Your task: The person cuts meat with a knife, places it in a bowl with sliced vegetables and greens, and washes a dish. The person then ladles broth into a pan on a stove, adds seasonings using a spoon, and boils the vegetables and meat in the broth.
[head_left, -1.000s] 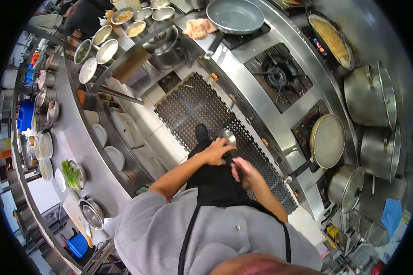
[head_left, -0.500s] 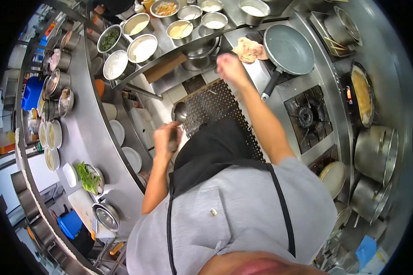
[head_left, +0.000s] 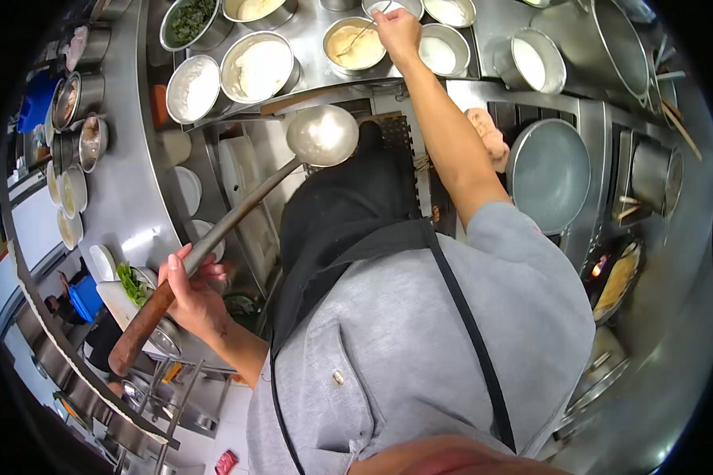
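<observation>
My left hand (head_left: 194,294) is closed around the wooden handle of a long ladle (head_left: 322,136). The ladle's round metal bowl points away from me, over the gap between the counters, and looks empty. At the far counter my right hand (head_left: 399,33) pinches the thin handle of a spoon (head_left: 363,35). The spoon's other end rests in a metal container of yellowish, creamy food (head_left: 348,49). Right beside that hand is a container of white powder or grains (head_left: 438,55). Two bowls of white contents (head_left: 263,68) (head_left: 192,90) stand further left.
A pan (head_left: 550,176) sits on the stove to my right, near a crumpled cloth (head_left: 487,136). Behind it, a flame shows beside a pan of yellow food (head_left: 616,279). Greens (head_left: 131,283) lie on the left counter. A pot of white liquid (head_left: 532,63) stands at the back right.
My right hand has reached forward to the spoon in the yellowish food. My left hand has moved left, with the ladle raised into full view. The view has shifted toward the far counter.
</observation>
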Motion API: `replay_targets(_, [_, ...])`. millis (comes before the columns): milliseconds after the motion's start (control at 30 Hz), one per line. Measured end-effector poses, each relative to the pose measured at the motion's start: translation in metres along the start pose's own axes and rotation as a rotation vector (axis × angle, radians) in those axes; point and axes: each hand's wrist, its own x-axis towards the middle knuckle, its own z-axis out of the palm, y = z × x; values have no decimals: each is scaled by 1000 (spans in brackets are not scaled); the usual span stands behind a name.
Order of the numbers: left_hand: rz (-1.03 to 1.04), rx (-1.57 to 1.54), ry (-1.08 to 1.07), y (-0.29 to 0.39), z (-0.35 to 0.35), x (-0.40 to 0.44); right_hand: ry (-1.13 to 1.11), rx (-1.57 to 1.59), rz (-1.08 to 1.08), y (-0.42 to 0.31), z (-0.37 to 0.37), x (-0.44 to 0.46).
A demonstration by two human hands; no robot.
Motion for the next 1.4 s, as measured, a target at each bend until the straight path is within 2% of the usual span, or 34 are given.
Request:
replay_targets(33, [-46,-32,4,0,7,2,-23,-9,2,6,7,8])
replay_targets(100, [-69,-38,10,-1,20,4,156,53,-97,18,17,21])
replay_targets(133, [-64,-30,-8,0,26,5,-34,120,-72,7,4,27])
replay_targets(167, [-60,-23,-29,1,31,6,-47,114,-71,11,9,33])
replay_targets(233, [-80,-40,-7,5,36,9,-213,234,-32,18,17,42])
replay_targets(267, [-87,-59,8,6,36,11,-254,211,-121,19,19,40])
replay_targets(300, [-98,-53,8,6,35,13,-262,205,-113,23,15,36])
replay_targets(367, [-78,-111,-62,6,32,14,-568,482,57,-15,-31,11])
replay_targets(500, [-99,-117,-56,4,35,15,-519,474,-303,10,-40,0])
replay_targets(533, [-108,-115,-54,4,35,14,-525,469,-298,15,-39,-6])
replay_targets(633, [-131,-128,-17,2,37,14,-600,501,-233,25,-38,-19])
replay_targets(700, [-119,-127,-22,4,38,13,-605,618,-49,25,-41,-31])
replay_targets(767, [-112,-140,5,4,41,14,-596,637,-1,25,-44,-34])
replay_targets(833, [-104,-153,32,5,43,14,-492,780,196,28,-47,-35])
replay_targets(967, [-94,-151,33,7,42,12,-452,865,315,28,-60,-26])
replay_targets(1067, [-82,-151,25,7,42,13,-389,870,279,20,-74,-22])
replay_targets(1200, [-66,-157,21,4,42,14,-410,911,238,13,-73,-21])
replay_targets(1267, [-62,-149,24,4,42,14,-391,623,-31,12,-62,-28])
replay_targets(1400, [-53,-142,26,3,37,11,-436,576,-91,18,-46,-37])
